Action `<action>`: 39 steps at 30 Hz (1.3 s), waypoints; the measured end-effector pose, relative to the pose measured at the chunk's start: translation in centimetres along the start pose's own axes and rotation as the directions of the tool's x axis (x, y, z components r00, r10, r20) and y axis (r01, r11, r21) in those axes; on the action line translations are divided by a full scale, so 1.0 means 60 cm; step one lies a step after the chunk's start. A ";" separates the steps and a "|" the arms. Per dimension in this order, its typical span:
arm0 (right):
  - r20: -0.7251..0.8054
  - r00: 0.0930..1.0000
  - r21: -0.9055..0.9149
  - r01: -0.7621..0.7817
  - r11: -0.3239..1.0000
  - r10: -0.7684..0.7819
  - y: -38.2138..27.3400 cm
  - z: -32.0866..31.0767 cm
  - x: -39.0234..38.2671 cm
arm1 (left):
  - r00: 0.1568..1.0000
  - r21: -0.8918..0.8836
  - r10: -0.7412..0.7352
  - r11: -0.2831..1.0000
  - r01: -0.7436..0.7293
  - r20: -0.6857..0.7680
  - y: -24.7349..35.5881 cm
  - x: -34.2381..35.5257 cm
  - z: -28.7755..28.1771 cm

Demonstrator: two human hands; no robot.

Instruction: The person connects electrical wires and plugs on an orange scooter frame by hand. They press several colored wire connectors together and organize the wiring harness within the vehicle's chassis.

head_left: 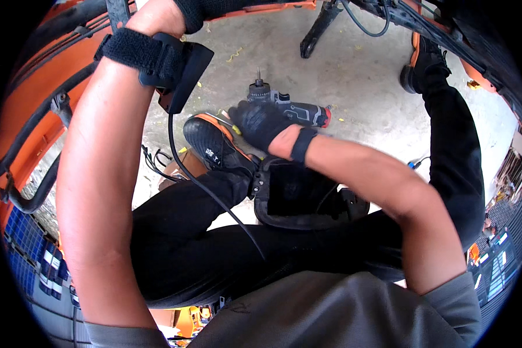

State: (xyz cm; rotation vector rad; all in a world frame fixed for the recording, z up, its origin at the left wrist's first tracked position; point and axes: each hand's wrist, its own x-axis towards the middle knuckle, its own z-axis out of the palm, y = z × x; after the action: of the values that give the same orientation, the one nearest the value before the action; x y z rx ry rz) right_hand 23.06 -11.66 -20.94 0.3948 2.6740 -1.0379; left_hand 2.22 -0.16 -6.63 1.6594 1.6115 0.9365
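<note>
My right hand (262, 123), in a dark glove, is low over the floor in front of me. Its fingers look curled, though slightly blurred. Beside the fingertips shows a thin pale rod with a yellow-green end (236, 129); whether it is gripped I cannot make out. Just beyond the hand a grey and black cordless drill (298, 112) with a red end lies on the concrete, its bit pointing away from me. My left hand (196, 13), also in a black glove, reaches up to the orange frame at the top edge, its fingers out of sight.
Between my legs sits an open black pouch (293, 217). My left shoe (211, 139) is close to the right hand. A black cable (197, 177) hangs from the box (185, 75) strapped to my left wrist. Orange panels (43, 136) and black tubes flank the left; a dark leg (319, 32) stands ahead.
</note>
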 end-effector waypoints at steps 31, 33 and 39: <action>0.279 0.960 -0.184 0.024 0.983 0.029 0.081 0.142 -0.151 | 0.996 0.082 0.045 0.996 -0.039 -0.078 -0.027 0.005 0.013; 0.239 0.970 -0.158 0.004 0.987 0.035 0.076 0.141 -0.157 | 0.999 0.111 -0.017 0.994 0.022 -0.047 -0.022 0.003 0.009; 0.246 0.936 -0.027 -0.252 0.967 0.251 0.060 0.155 -0.164 | 0.997 0.000 0.023 1.000 -0.023 -0.068 0.001 -0.006 0.007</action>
State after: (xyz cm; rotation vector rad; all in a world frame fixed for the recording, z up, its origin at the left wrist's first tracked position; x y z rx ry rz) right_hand 34.63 -17.05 -26.68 0.5533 2.3283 -0.9477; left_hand 2.61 -0.50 -6.81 1.6653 1.6398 1.0142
